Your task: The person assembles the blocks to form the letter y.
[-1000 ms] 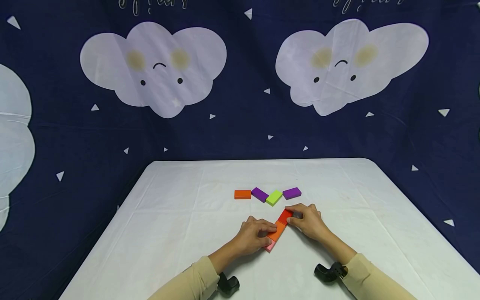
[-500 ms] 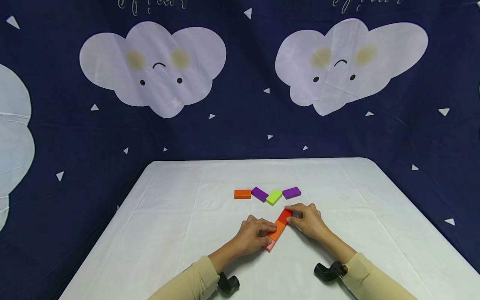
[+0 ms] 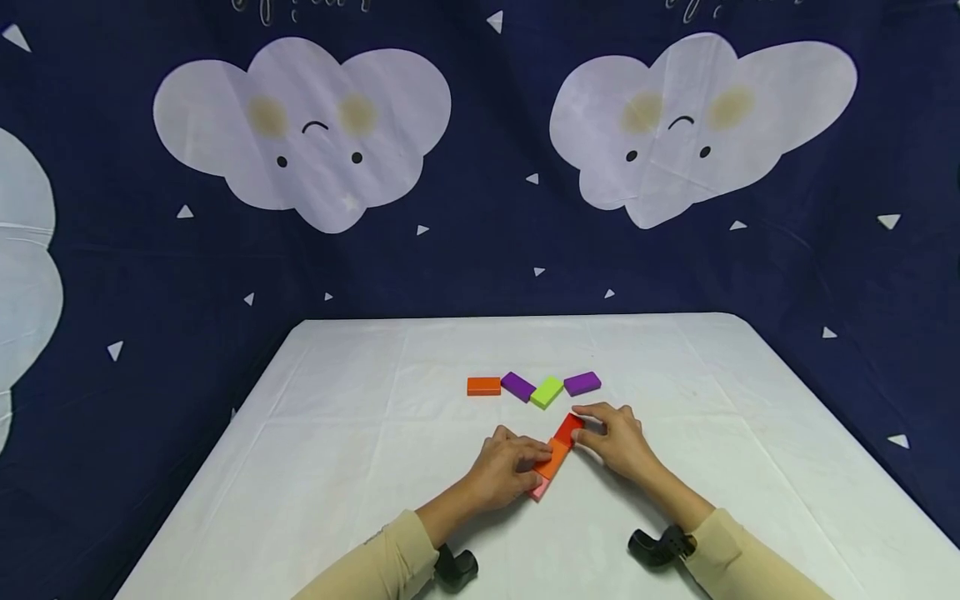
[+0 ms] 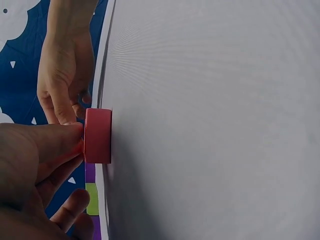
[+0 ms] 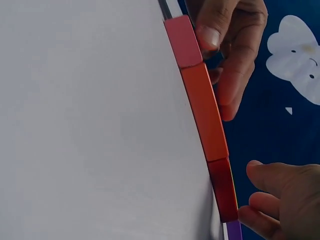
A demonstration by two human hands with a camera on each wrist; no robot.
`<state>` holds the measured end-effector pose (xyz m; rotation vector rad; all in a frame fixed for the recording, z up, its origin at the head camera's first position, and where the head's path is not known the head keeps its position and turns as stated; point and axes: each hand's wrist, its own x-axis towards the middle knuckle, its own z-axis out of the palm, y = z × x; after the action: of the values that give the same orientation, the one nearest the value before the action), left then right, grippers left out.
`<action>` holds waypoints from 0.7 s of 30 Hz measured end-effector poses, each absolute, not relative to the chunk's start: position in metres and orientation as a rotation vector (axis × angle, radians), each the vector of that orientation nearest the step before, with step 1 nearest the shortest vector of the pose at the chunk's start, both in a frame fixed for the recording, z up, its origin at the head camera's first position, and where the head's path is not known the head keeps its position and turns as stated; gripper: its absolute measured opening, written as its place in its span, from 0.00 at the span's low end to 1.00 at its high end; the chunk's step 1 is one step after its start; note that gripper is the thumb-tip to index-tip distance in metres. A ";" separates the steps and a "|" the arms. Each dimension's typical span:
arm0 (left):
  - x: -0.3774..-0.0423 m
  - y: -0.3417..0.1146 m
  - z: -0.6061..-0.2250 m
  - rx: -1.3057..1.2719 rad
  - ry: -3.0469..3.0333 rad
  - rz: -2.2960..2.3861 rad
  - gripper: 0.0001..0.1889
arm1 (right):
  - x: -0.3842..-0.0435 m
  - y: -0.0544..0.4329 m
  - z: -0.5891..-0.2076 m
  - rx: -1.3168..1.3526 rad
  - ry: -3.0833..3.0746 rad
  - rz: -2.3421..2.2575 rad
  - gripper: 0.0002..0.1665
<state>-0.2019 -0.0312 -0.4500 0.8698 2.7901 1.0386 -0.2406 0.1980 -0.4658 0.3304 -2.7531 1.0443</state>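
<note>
A slanting row of three blocks lies end to end on the table: pink [image 3: 539, 490] nearest the person, orange [image 3: 553, 461] in the middle, red [image 3: 567, 430] at the far end. The left hand [image 3: 498, 471] rests along the row's left side, its fingers over the orange block and thumb at the pink one. In the left wrist view the thumb meets the pink block [image 4: 98, 136]. The right hand [image 3: 618, 437] is at the red block, thumb and forefinger spread. In the right wrist view its upper digit stands apart from the red block [image 5: 223, 190], another fingertip right at it.
Behind the row on the white table [image 3: 337, 467] lie an orange block [image 3: 483, 387], a purple block [image 3: 517, 387], a green block [image 3: 547, 392] and another purple block [image 3: 582, 383]. A dark blue cloth with clouds [image 3: 307, 133] hangs behind the table.
The right forefinger has lifted slightly off the far end of the red block. The left hand and the blocks hold their places; the head view has shifted a little.
</note>
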 end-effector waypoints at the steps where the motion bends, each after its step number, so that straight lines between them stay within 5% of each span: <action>1: -0.202 -0.032 -0.450 0.869 2.790 1.056 0.16 | -0.240 0.198 -0.466 0.322 -2.750 1.045 0.25; 21: -0.216 -0.061 -0.452 0.714 2.846 1.343 0.14 | -0.211 0.171 -0.469 0.331 -2.687 0.936 0.33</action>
<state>-0.2162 -0.0610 -0.4524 0.7144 2.8463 1.3433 -0.2106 0.1713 -0.4687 0.3307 -2.6872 0.9360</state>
